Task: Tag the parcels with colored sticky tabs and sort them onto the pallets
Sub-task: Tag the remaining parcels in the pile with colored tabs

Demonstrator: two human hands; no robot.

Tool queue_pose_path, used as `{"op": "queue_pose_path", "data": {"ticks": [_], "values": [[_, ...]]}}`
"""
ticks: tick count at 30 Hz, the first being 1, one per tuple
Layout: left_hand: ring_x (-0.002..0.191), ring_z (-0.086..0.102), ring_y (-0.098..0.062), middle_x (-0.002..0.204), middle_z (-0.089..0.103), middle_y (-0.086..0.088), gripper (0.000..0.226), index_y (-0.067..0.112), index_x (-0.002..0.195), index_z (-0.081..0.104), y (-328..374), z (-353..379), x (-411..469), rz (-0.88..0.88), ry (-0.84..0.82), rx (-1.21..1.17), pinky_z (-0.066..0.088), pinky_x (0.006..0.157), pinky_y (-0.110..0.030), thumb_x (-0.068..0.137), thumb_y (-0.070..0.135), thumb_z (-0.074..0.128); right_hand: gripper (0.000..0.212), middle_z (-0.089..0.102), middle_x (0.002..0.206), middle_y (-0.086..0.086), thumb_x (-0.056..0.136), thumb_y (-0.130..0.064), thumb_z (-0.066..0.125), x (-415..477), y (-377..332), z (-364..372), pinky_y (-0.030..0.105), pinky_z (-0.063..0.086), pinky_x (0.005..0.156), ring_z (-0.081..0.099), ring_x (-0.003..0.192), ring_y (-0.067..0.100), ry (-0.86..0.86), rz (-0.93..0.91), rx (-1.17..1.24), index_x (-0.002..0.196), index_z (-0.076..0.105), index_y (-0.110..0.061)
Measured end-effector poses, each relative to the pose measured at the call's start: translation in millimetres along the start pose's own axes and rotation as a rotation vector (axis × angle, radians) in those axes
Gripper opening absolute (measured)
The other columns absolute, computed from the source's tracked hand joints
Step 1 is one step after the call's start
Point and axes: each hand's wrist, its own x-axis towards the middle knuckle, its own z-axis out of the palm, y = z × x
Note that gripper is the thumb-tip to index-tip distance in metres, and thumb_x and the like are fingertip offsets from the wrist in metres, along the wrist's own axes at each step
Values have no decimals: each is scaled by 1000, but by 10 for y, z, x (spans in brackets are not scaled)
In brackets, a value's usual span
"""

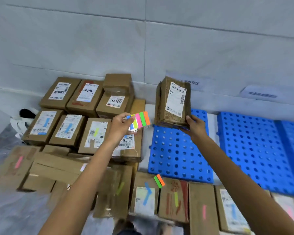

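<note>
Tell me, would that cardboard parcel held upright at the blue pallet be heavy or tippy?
Probably light: the right hand alone handles the parcel, gripping its lower end. Likely stiff, since its cardboard sides keep shape. Stood on end like this, it might tip.

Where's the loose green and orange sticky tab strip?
Head view, lower centre: the strip lies on brown cardboard parcels, beside the blue perforated pallet's near edge.

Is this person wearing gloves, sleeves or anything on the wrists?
No. The left hand and right hand are bare: no gloves, rings or watch show. The forearms are uncovered too, with no sleeve, band or marking in view down to the bottom edge of the picture.
</note>
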Motion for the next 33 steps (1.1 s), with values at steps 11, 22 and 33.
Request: {"op": "queue_pose_path", "data": {"ticks": [11,22,33], "values": [[82,60,-26,92,55,-14,15,1,103,58,-599,953,-1216,-107,-179,19,55,49,-20,94,11,52,21,59,83,8,96,-6,47,-1355,1317,-1933,27,57,54,59,69,17,51,88,-141,115,55,0],[72,71,-18,97,70,-9,21,9,112,61,-811,1115,-1801,-176,-240,-81,59,62,-25,95,17,51,44,60,116,3,92,-29,56,-1742,1598,-2291,38,53,83,58,104,22,-27,-184,-1002,132,44,-17],[74,72,-20,91,73,-6,18,12,104,66,-649,1392,-2124,-113,-377,-124,59,67,-25,94,18,53,41,49,135,10,94,-36,37,-1597,1070,-1753,56,33,106,32,132,31,-95,-1229,-1350,130,49,-21]]}}
